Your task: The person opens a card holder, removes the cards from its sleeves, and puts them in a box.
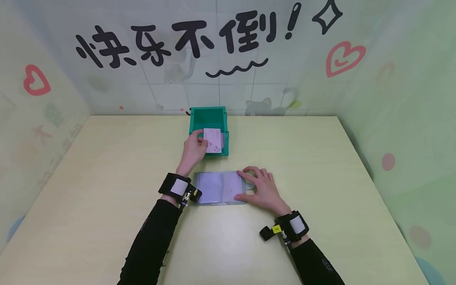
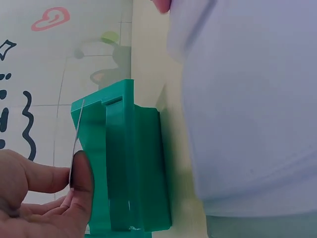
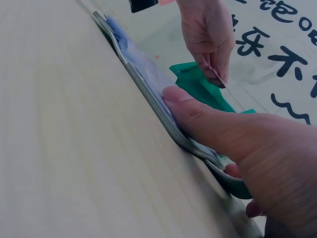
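Note:
My left hand (image 1: 193,150) pinches a pink card (image 1: 212,140) between thumb and fingers, over the near part of a green box (image 1: 208,109). Seen edge-on in the left wrist view, the card (image 2: 77,136) is a thin sheet upright beside the box's rim. An opened card holder (image 1: 210,189) with clear, bluish sleeves lies flat on the table, nearer to me than the box. At its right edge rests my right hand (image 1: 261,189), thumb and index finger spread across the page corners. The thumb (image 3: 203,116) presses on top of the sleeves in the right wrist view.
A pale wooden table (image 1: 107,178) carries the box and card holder. Behind it stands a printed wall (image 1: 160,95), with further walls at both sides. Inside the box, part of another pinkish piece (image 1: 223,140) shows beside the held card. The holder's rounded flap (image 1: 250,185) sticks out under the right hand.

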